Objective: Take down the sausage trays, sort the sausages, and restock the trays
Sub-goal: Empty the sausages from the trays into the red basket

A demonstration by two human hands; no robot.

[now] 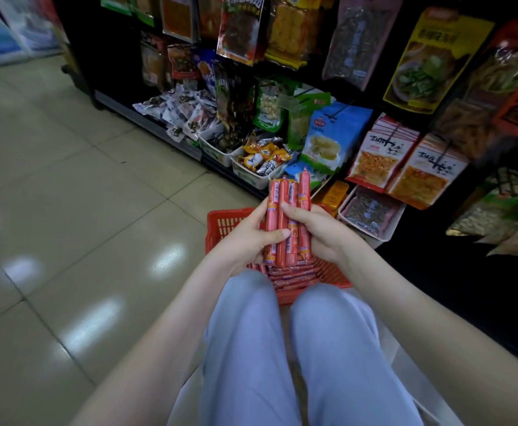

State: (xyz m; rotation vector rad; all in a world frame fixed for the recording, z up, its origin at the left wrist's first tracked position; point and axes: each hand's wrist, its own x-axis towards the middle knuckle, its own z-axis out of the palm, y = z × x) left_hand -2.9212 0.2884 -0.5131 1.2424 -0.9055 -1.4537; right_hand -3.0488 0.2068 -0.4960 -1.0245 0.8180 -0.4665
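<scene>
Head view: left hand and right hand curl their fingers round a bundle of red sausages, held upright. Directly beneath the fingers, a red tray on the floor holds more sausages; snack shelves stand just beyond.

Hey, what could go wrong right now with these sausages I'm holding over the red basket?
The sausages form a loose bundle held between the left hand and the right hand. The rightmost one sits higher than the rest and could slip out. A dropped sausage might miss the red basket and roll across the smooth floor.
</scene>
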